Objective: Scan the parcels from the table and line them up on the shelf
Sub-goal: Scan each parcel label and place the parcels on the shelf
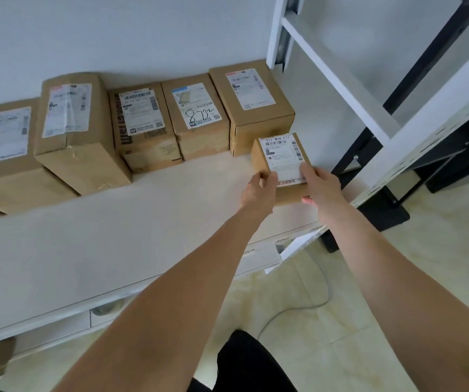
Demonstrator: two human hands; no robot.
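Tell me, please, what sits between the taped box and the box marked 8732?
One parcel with black lettering down its side stands between the taped box and the 8732 box, seen from the head camera.

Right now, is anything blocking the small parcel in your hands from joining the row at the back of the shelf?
Partly. The small parcel sits directly in front of the rightmost box in the row. The bare shelf right of that box looks open, though narrow.

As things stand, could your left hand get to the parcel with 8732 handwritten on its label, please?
Probably yes, once it lets go: the left hand is busy holding the small parcel together with the right hand. The bare shelf between it and the 8732 parcel looks free.
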